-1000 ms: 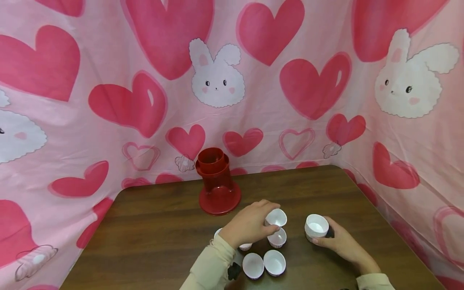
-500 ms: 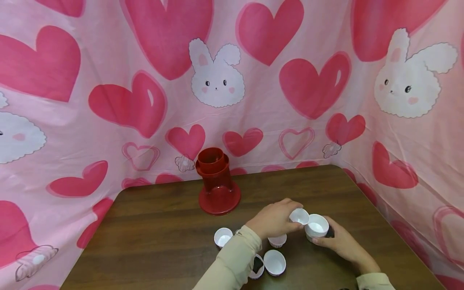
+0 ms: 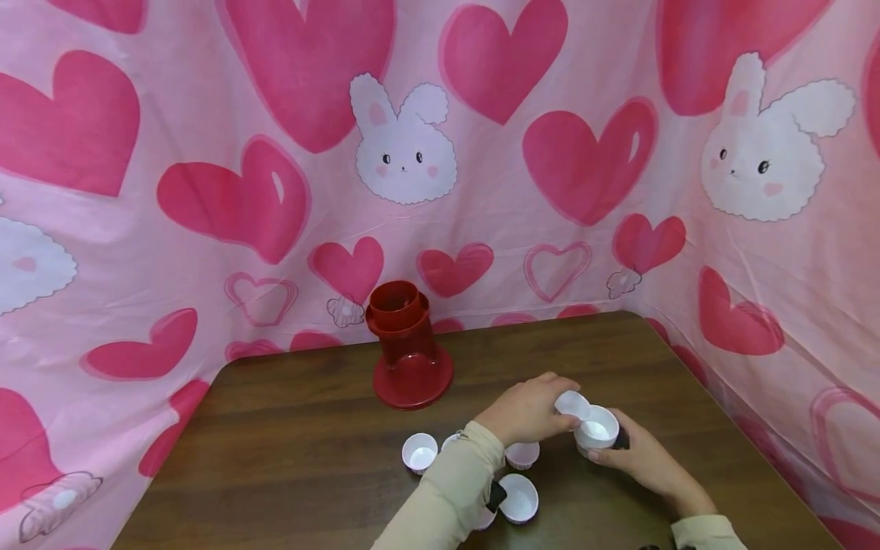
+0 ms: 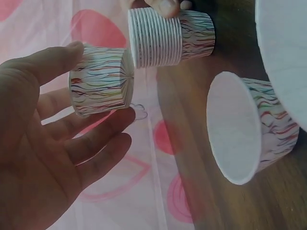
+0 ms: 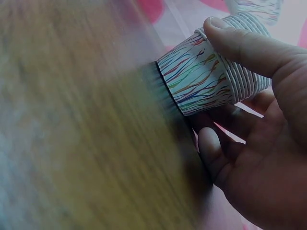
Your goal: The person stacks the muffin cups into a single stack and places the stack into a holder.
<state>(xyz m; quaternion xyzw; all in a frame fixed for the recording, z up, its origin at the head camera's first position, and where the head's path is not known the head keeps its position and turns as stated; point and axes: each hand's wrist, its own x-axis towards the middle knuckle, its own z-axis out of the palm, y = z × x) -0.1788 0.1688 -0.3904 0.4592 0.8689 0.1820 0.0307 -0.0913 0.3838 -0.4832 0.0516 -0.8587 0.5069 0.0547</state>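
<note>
In the head view my left hand [image 3: 525, 412] pinches a small white paper baking cup [image 3: 571, 405], tilted right at the rim of a cup stack [image 3: 596, 429]. The left wrist view shows this cup [image 4: 100, 79] with thin coloured wavy lines, held between thumb and fingers, its base towards the stack's mouth. My right hand [image 3: 642, 452] grips the stack from the side. Seen from the right wrist, the nested cups [image 5: 196, 81] form a ribbed column of rims, thumb on the rims, the lowest cup's base close over the wooden table [image 5: 96, 120].
Several loose baking cups stand on the table, among them a left one [image 3: 419, 453], a front one [image 3: 519, 500] and one below my left hand [image 3: 522, 456]; my left sleeve partly covers others. Behind stands a red cylindrical holder [image 3: 406, 351] with a round base. Pink heart-patterned cloth [image 3: 481, 191] surrounds the table.
My left hand has lifted a baking cup from beside the loose ones and carried it right to the stack's rim. My right hand stays with the stack in nearly the same place.
</note>
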